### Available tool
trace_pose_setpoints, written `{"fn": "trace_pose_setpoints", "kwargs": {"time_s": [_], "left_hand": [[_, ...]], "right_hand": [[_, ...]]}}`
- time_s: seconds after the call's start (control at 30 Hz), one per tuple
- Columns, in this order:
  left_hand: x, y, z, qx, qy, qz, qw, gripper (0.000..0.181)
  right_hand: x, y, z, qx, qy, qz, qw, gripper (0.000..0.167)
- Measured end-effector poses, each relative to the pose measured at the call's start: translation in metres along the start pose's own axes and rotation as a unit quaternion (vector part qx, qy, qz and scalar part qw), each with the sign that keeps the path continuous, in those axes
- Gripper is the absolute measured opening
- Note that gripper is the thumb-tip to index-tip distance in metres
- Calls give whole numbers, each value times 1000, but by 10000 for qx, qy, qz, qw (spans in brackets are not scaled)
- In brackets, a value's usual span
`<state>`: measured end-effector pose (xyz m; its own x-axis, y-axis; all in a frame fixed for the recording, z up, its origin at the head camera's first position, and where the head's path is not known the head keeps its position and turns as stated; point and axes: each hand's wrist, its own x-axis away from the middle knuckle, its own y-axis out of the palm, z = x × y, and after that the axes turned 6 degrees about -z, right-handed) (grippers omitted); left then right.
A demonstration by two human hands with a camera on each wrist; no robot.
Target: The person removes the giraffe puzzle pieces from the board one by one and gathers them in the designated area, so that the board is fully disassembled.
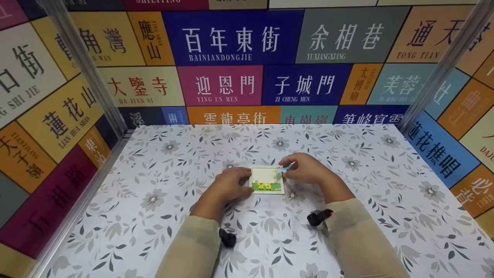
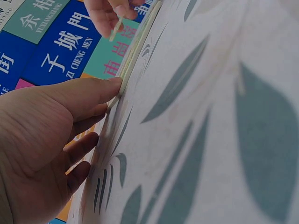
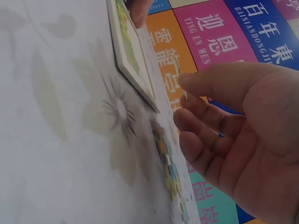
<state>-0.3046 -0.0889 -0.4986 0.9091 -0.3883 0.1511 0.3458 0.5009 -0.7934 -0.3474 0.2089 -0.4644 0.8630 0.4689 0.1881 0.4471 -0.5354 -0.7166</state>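
Observation:
A small jigsaw puzzle tray (image 1: pixel 266 175) with a pale frame lies on the table, a green strip with yellow figures filled in along its near side. My left hand (image 1: pixel 230 184) holds the tray's left side, fingers by the far corner and thumb by the near one. In the left wrist view, that thumb (image 2: pixel 105 88) touches the tray's edge. My right hand (image 1: pixel 307 169) pinches a light-blue puzzle piece (image 1: pixel 285 169) just over the tray's far right corner. Seen edge-on in the right wrist view, the thin piece (image 3: pixel 188 95) sits between thumb and forefinger, apart from the tray (image 3: pixel 133 70).
Several loose, coloured puzzle pieces (image 3: pixel 168 163) lie on the table beyond the tray, under my right hand; the head view hides them. A flowered cloth (image 1: pixel 154 231) covers the table. Walls printed with street names (image 1: pixel 231 38) stand at the back and both sides.

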Motion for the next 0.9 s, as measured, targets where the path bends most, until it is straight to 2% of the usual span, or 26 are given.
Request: {"fn": "trace_pose_setpoints", "kwargs": {"time_s": [0.17, 0.33, 0.63, 0.9], "left_hand": [[1, 0, 1, 42, 21, 20, 10000, 64], [0, 1, 0, 68, 48, 90, 9999, 64], [-1, 2, 0, 75, -34, -7, 10000, 64], [1, 0, 1, 269, 27, 20, 9996, 62]], "right_hand": [[4, -8, 10, -124, 63, 104, 9998, 43], [10, -18, 23, -155, 312, 144, 9993, 42], [26, -36, 47, -254, 690, 250, 9970, 42], [35, -49, 66, -312, 608, 397, 9969, 45]]}}
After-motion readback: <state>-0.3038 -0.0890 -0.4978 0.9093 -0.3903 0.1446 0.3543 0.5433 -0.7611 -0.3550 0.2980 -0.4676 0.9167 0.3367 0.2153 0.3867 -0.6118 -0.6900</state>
